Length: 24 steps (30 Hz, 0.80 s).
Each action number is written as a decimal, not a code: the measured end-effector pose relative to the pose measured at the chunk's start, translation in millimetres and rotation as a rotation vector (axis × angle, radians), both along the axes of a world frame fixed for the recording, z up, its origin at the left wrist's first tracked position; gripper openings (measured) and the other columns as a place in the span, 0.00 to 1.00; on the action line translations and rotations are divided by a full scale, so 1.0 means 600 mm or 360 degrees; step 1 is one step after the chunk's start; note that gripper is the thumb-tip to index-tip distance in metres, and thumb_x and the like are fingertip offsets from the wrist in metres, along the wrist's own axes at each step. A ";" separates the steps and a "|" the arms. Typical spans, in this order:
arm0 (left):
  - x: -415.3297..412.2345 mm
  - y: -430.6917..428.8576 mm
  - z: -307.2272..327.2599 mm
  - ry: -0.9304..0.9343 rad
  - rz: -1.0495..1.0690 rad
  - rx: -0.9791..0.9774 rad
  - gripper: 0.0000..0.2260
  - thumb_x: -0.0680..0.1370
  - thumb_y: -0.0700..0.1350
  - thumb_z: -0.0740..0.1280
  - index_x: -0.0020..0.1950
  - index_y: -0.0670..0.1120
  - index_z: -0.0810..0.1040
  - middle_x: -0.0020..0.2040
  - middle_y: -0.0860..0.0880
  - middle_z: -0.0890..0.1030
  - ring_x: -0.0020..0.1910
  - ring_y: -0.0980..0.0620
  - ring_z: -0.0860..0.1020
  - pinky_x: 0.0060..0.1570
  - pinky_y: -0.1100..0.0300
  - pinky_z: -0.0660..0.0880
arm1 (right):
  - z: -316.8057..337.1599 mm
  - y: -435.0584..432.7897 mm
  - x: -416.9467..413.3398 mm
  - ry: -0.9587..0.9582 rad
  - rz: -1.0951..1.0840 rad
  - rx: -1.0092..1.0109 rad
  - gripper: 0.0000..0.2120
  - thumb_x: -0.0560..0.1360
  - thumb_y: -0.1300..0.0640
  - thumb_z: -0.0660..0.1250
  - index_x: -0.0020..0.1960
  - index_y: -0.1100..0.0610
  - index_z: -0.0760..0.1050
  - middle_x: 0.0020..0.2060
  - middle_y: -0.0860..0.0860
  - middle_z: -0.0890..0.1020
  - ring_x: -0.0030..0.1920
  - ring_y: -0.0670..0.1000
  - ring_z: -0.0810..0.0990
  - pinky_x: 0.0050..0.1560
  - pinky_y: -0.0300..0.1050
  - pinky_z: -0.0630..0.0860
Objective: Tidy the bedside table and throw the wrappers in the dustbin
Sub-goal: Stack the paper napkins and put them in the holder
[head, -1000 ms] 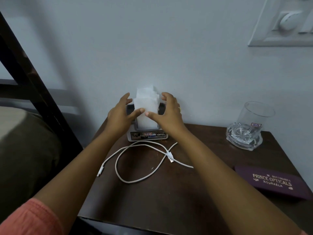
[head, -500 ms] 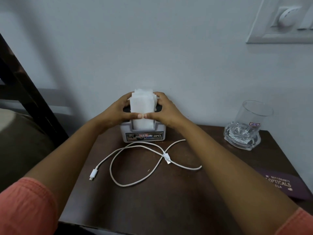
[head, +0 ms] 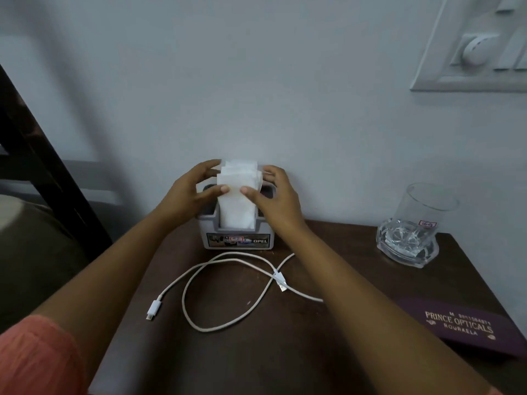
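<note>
A grey holder (head: 238, 238) labelled OPEL stands at the back of the dark wooden bedside table (head: 256, 352), against the wall. A stack of white paper napkins (head: 238, 195) stands upright in it. My left hand (head: 189, 192) cups the stack's left side, thumb on its front. My right hand (head: 275, 195) cups the right side the same way. Both thumbs press the front napkin, close together. No wrappers or dustbin are visible.
A white charging cable (head: 228, 292) lies looped in front of the holder. A clear glass (head: 413, 223) stands at the back right. A purple spectacle case (head: 462, 329) lies at the right edge. A dark bed frame (head: 37, 155) and bedding are on the left.
Both hands stay around the napkin stack, pressing it in the holder. The fingers have spread a little and the thumbs have parted slightly. The camera view has shifted.
</note>
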<state>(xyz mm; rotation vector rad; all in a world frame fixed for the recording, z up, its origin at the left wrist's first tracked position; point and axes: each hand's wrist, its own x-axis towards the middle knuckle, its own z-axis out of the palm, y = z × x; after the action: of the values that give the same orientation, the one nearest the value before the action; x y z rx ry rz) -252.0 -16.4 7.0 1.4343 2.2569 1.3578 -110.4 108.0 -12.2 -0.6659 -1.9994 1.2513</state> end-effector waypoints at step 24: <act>0.051 -0.067 -0.103 -0.0466 0.0134 0.0406 0.10 0.81 0.40 0.59 0.46 0.51 0.77 0.37 0.64 0.80 0.38 0.70 0.76 0.39 0.77 0.70 | -0.046 -0.082 0.061 0.0027 -0.0128 0.0141 0.21 0.79 0.58 0.61 0.71 0.58 0.64 0.57 0.59 0.80 0.55 0.52 0.79 0.56 0.37 0.69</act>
<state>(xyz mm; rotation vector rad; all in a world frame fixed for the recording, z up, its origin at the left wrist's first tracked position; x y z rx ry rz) -221.1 -56.6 -54.8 1.1220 2.0350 1.8045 -73.6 59.0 -39.7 -0.6835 -1.9817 1.1111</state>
